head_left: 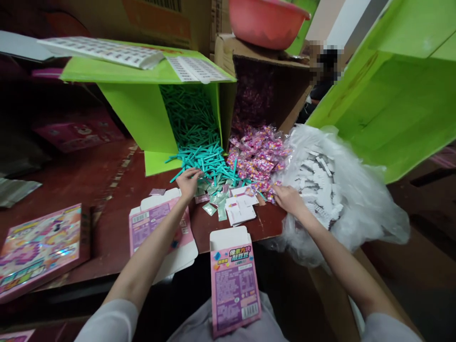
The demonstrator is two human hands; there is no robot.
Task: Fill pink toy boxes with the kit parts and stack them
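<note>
My left hand (pixel 189 183) is at the near edge of a pile of teal plastic sticks (pixel 208 159), its fingers pinched together. What lies between those fingers, if anything, I cannot make out. My right hand (pixel 288 197) pinches a small clear packet of colourful beads (pixel 270 194) at the front of a heap of pink bead packets (pixel 258 152). Between the hands are small pale sachets (pixel 210 208) and folded white leaflets (pixel 241 209). An open pink and purple box (pixel 235 289) stands near my lap; other pink boxes (pixel 151 225) lie under my left forearm.
A green carton (pixel 137 114) spills the sticks, and a brown carton (pixel 292 85) spills the packets. To the right, a clear plastic bag (pixel 370 204) holds white folded papers (pixel 318 185). A finished-looking pink box (pixel 42 247) lies left. A red basin (pixel 269 23) sits on top.
</note>
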